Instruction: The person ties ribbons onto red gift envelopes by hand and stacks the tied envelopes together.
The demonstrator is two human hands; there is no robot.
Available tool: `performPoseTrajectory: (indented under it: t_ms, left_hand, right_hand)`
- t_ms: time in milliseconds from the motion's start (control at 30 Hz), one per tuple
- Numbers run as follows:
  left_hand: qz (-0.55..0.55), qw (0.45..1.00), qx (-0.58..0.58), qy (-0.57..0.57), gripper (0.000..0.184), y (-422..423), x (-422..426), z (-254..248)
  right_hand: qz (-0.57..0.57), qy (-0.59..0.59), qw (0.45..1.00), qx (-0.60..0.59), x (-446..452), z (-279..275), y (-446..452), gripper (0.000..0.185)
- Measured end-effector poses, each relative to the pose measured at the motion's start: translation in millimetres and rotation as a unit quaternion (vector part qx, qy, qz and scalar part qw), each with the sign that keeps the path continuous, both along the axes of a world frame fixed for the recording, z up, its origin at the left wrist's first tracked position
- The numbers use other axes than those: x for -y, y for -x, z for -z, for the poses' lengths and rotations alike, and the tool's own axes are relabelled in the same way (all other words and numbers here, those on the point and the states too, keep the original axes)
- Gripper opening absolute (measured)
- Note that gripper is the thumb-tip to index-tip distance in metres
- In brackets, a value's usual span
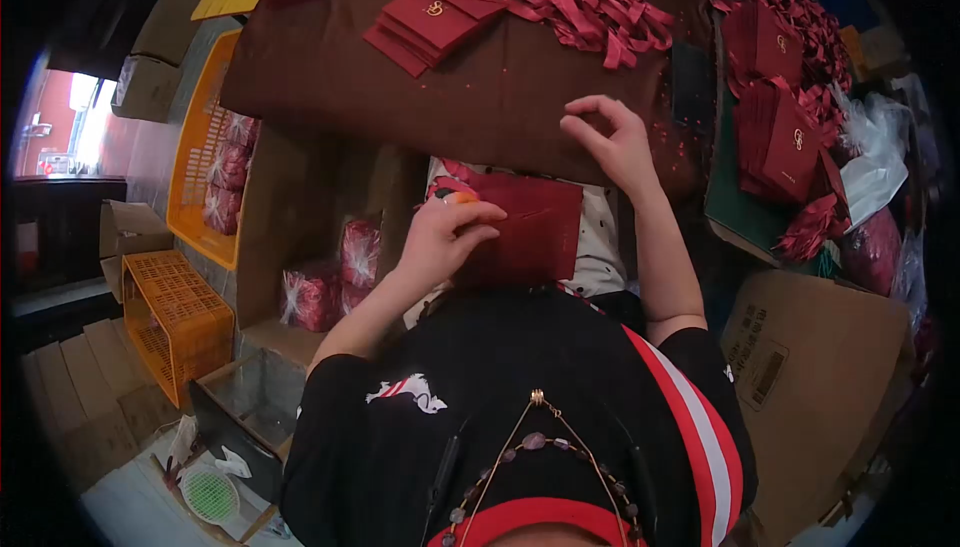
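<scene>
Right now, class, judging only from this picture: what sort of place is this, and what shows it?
Probably a small packing or assembly workshop: matching red envelope-like pouches lie stacked near a heap of red ribbons, and a yellow-orange crate holds clear bags of red material.

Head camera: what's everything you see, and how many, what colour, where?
Lap pouch: one, red, lap
Pouch stacks: several, dark red, cloth and right side
Ribbons: many, red, cloth and right side
Cloth: one, brown, ahead
Flat rectangle: one, black, cloth's right edge
Crates: two, orange, left
Wrapped bundles: several, red, mostly left
Cardboard boxes: several, brown, both sides
Clear plastic: some, whitish, right
Racket-shaped thing: one, green mesh, bottom left
Shirt: one, black, bottom middle
Left hand: one, bare, at the pouch
Right hand: one, bare, above the cloth
</scene>
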State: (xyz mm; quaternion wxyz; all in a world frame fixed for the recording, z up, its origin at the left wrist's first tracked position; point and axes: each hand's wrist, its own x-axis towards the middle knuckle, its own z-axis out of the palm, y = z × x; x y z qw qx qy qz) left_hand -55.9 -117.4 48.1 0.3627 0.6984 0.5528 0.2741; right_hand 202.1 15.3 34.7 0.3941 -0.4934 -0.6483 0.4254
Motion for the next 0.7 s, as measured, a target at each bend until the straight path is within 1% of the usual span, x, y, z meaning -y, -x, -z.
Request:
performPoseTrajectory:
  t_ms: [33,67,100,133,167,200,233,267,300,333,367,400,433,467,500,567,633,667,700]
  left_hand:
    - [-0.01,0.997,0.065,0.032,0.022,3,-3,-12]
    - [-0.021,0.989,0.13,0.064,0.022,7,-5,-23]
    - [-0.031,0.986,0.146,0.079,0.021,11,-10,-35]
    - [-0.035,0.985,0.163,0.049,0.021,11,-14,-49]
    - [-0.038,0.983,0.18,0.019,0.021,12,-20,-63]
    - [-0.035,0.982,0.177,-0.062,0.021,8,-25,-74]
    - [-0.022,0.982,0.119,-0.145,0.022,6,-29,-81]
    - [-0.008,0.972,0.06,-0.228,0.023,5,-35,-87]
    - [0.031,0.944,0.002,-0.329,0.021,5,-43,-95]
    - [0.024,0.933,0.026,-0.358,0.021,4,-47,-94]
    - [0.018,0.921,0.051,-0.385,0.022,2,-51,-91]
    - [0.005,0.915,0.105,-0.39,0.021,6,-62,-79]
    - [-0.053,0.921,0.144,-0.357,0.02,5,-75,-62]
    - [-0.109,0.923,0.183,-0.321,0.02,3,-89,-45]
    - [-0.159,0.937,0.092,-0.296,0.018,3,-101,-31]
    - [-0.177,0.941,-0.006,-0.29,0.02,2,-126,5]
    - [-0.172,0.948,-0.09,-0.254,0.034,-7,-132,21]
    - [-0.18,0.947,-0.126,-0.234,0.041,-13,-133,30]
    - [-0.171,0.949,-0.162,-0.21,0.054,-18,-135,36]
  right_hand:
    - [-0.076,0.066,0.993,-0.054,5,2,-4,0.036]
    - [-0.165,0.099,0.979,-0.066,10,-3,-13,0.042]
    - [-0.254,0.129,0.955,-0.077,16,-16,-19,0.048]
    - [-0.327,0.167,0.923,-0.115,23,-25,-21,0.059]
    - [-0.331,0.101,0.933,-0.097,30,-34,-18,0.055]
    - [-0.333,0.034,0.939,-0.079,34,-42,-12,0.051]
    - [-0.338,-0.08,0.937,-0.025,32,-52,-9,0.036]
    - [-0.264,-0.126,0.956,-0.013,35,-60,-5,0.033]
    - [-0.188,-0.173,0.967,-0.001,38,-66,-3,0.031]
    - [-0.138,-0.31,0.94,0.02,29,-61,-2,0.04]
    - [-0.093,-0.373,0.922,0.038,22,-56,-4,0.043]
    - [-0.048,-0.433,0.898,0.056,15,-50,-7,0.046]
    - [-0.016,-0.446,0.892,0.078,9,-40,-9,0.048]
    - [-0.012,-0.432,0.898,0.084,2,-26,-10,0.048]
    - [-0.01,-0.419,0.903,0.09,-5,-11,-12,0.048]
    - [-0.028,-0.387,0.909,0.151,-15,22,-15,0.044]
    - [-0.041,-0.347,0.913,0.21,-18,39,-17,0.037]
    - [-0.04,-0.35,0.912,0.211,-20,40,-21,0.037]
    - [-0.052,-0.355,0.899,0.252,-20,38,-23,0.037]
